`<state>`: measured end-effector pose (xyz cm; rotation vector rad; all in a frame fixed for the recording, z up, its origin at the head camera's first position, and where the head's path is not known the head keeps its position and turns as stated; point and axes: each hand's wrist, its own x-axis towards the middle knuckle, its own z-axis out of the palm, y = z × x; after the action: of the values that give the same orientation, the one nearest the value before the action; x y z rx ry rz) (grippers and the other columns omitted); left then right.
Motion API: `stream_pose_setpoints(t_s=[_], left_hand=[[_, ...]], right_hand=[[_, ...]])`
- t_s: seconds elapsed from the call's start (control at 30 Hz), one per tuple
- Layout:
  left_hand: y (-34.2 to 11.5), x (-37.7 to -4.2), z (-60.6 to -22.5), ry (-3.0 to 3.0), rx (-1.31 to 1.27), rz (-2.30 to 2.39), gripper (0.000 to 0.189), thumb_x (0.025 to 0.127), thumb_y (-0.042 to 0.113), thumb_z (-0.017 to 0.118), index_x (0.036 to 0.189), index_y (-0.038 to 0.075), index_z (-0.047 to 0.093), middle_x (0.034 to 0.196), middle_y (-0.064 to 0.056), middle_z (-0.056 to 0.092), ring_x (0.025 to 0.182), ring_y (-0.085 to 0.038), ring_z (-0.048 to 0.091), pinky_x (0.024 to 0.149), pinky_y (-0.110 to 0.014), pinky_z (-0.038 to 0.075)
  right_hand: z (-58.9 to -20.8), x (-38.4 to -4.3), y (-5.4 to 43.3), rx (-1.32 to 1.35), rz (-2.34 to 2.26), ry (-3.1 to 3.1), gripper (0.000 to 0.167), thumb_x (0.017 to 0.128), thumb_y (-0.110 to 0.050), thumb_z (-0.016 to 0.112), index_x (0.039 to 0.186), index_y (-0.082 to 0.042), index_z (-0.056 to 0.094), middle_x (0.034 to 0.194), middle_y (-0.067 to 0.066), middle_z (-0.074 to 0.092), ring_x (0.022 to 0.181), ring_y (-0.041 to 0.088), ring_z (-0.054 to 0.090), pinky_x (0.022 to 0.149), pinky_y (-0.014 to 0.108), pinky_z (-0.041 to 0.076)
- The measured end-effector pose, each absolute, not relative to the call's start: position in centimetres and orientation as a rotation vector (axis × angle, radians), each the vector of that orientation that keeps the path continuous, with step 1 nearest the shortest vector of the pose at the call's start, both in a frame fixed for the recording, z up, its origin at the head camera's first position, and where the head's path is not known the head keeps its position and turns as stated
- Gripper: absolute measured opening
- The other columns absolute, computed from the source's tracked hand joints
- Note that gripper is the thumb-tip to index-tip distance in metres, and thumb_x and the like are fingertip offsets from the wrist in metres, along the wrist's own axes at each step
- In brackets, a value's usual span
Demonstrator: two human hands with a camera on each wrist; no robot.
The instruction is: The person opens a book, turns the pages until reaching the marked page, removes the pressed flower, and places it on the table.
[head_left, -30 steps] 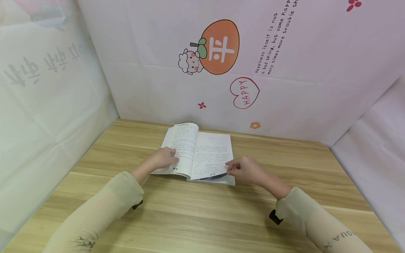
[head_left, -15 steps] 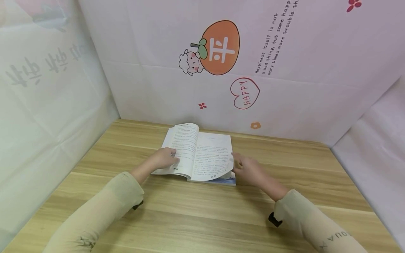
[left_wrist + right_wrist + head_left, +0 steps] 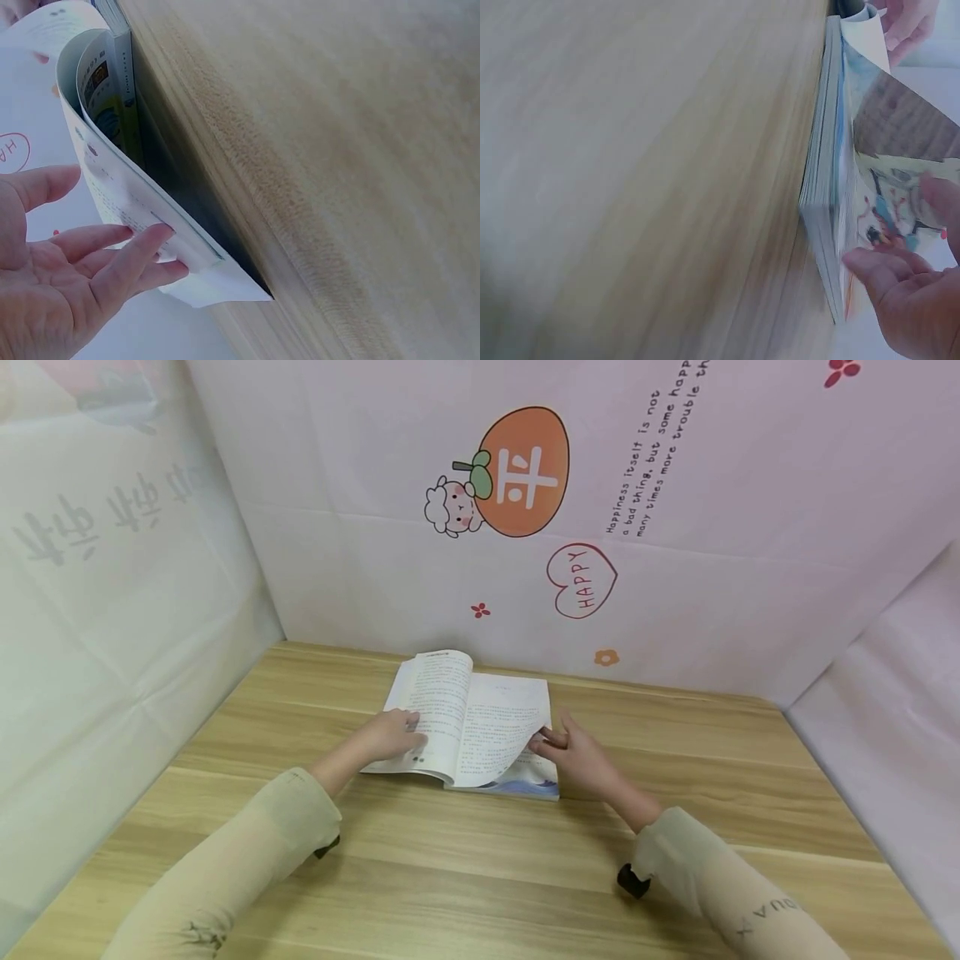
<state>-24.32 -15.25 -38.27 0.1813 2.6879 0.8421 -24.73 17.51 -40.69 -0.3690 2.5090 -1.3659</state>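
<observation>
A book [image 3: 502, 718] lies opened on the wooden table, with a curved bulge of pages along its left half. On the left page rest the fingers of my left hand [image 3: 386, 735]; in the left wrist view they lie loosely extended against the paper, thumb apart. My right hand [image 3: 581, 756] is at the right half, its fingertips touching the edge of a lifted page [image 3: 495, 743]. Its thumb and fingers stand apart in the right wrist view, beside the thick page stack [image 3: 825, 150]. Under the raised corner a coloured illustration [image 3: 536, 781] shows.
The wooden table [image 3: 465, 877] spreads out in front of the book. Close behind rises a white printed cloth wall [image 3: 375, 585], with further cloth walls at left and right. A dark band sits at each sleeve cuff.
My right hand has shifted slightly left along with the page's lower right corner, which has lifted and curled, baring more of the blue picture beneath. My left hand stays in place.
</observation>
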Motion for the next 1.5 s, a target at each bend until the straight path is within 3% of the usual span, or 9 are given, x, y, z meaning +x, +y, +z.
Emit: stream_pose_setpoints(t_s=[0.57, 0.83, 1.03, 1.1, 1.17, 1.23, 1.3, 1.4, 1.5], left_hand=[[-15.3, -24.2, -38.4, 2.709, 0.278, 0.979, 0.056, 0.103, 0.025, 0.054, 0.149, -0.006, 0.047, 0.16, -0.027, 0.033, 0.149, -0.043, 0.028, 0.121, -0.052, 0.023], [-15.3, -24.2, -38.4, 2.666, 0.281, 1.153, 0.065, 0.111, 0.043, 0.032, 0.151, -0.006, 0.043, 0.159, -0.025, 0.035, 0.149, -0.042, 0.028, 0.122, -0.053, 0.021], [-15.4, -24.2, -37.7, 2.533, 0.165, 1.457, 0.076, 0.109, 0.059, 0.023, 0.153, 0.002, 0.047, 0.162, -0.022, 0.033, 0.147, -0.048, 0.029, 0.105, -0.067, 0.041], [-15.4, -24.2, -37.5, 2.489, 0.13, 1.518, 0.077, 0.107, 0.062, 0.026, 0.153, 0.004, 0.047, 0.163, -0.022, 0.031, 0.147, -0.049, 0.029, 0.097, -0.071, 0.045], [-15.4, -24.2, -37.3, 2.471, 0.121, 1.543, 0.077, 0.106, 0.063, 0.029, 0.152, 0.004, 0.047, 0.163, -0.022, 0.032, 0.146, -0.051, 0.029, 0.093, -0.073, 0.046], [-15.4, -24.1, -37.3, 2.473, 0.12, 1.548, 0.078, 0.105, 0.064, 0.03, 0.152, 0.004, 0.048, 0.162, -0.022, 0.033, 0.145, -0.052, 0.03, 0.093, -0.074, 0.045], [-15.3, -24.1, -37.3, 2.477, 0.113, 1.553, 0.079, 0.105, 0.065, 0.032, 0.151, 0.003, 0.048, 0.161, -0.023, 0.034, 0.144, -0.052, 0.032, 0.093, -0.074, 0.045], [-15.2, -24.2, -37.3, 2.483, 0.066, 1.563, 0.077, 0.104, 0.064, 0.038, 0.15, 0.003, 0.05, 0.159, -0.024, 0.038, 0.142, -0.051, 0.037, 0.091, -0.071, 0.049], [-15.1, -24.2, -37.2, 2.479, 0.016, 1.583, 0.074, 0.102, 0.06, 0.048, 0.147, 0.002, 0.052, 0.154, -0.025, 0.044, 0.138, -0.05, 0.043, 0.09, -0.066, 0.052]], right_hand=[[-41.1, -24.0, 14.1, -0.653, -1.62, 2.225, 0.084, 0.104, -0.006, 0.06, 0.162, 0.003, 0.001, 0.154, 0.034, 0.036, 0.139, 0.044, 0.043, 0.105, 0.042, 0.047], [-41.2, -23.1, 12.9, -0.863, -1.403, 2.377, 0.078, 0.101, -0.004, 0.063, 0.163, -0.004, 0.016, 0.154, 0.03, 0.04, 0.137, 0.047, 0.046, 0.107, 0.048, 0.045], [-41.4, -22.6, 12.2, -1.027, -1.167, 2.503, 0.08, 0.1, -0.008, 0.066, 0.164, -0.007, 0.018, 0.157, 0.024, 0.04, 0.131, 0.037, 0.056, 0.108, 0.051, 0.045], [-41.3, -22.4, 12.0, -1.035, -1.066, 2.557, 0.081, 0.099, -0.012, 0.067, 0.164, -0.01, 0.019, 0.139, 0.023, 0.06, 0.101, 0.026, 0.071, 0.097, 0.044, 0.053], [-41.2, -22.2, 11.7, -1.047, -0.954, 2.612, 0.08, 0.099, -0.015, 0.069, 0.164, -0.012, 0.022, 0.101, 0.013, 0.071, 0.067, 0.013, 0.061, 0.078, 0.037, 0.054], [-41.1, -22.1, 11.4, -1.048, -0.863, 2.635, 0.079, 0.099, -0.017, 0.069, 0.164, -0.014, 0.024, 0.071, 0.0, 0.055, 0.053, 0.007, 0.04, 0.063, 0.033, 0.046], [-41.0, -22.0, 11.1, -1.066, -0.798, 2.644, 0.078, 0.098, -0.016, 0.07, 0.163, -0.014, 0.026, 0.065, -0.005, 0.042, 0.058, 0.009, 0.043, 0.061, 0.032, 0.045], [-41.0, -22.0, 10.8, -1.093, -0.722, 2.648, 0.077, 0.098, -0.016, 0.071, 0.162, -0.015, 0.029, 0.096, 0.01, 0.068, 0.08, 0.016, 0.061, 0.077, 0.039, 0.054], [-41.0, -22.0, 10.7, -1.117, -0.671, 2.647, 0.074, 0.098, -0.016, 0.07, 0.161, -0.016, 0.032, 0.148, 0.019, 0.053, 0.113, 0.026, 0.064, 0.098, 0.046, 0.052]])
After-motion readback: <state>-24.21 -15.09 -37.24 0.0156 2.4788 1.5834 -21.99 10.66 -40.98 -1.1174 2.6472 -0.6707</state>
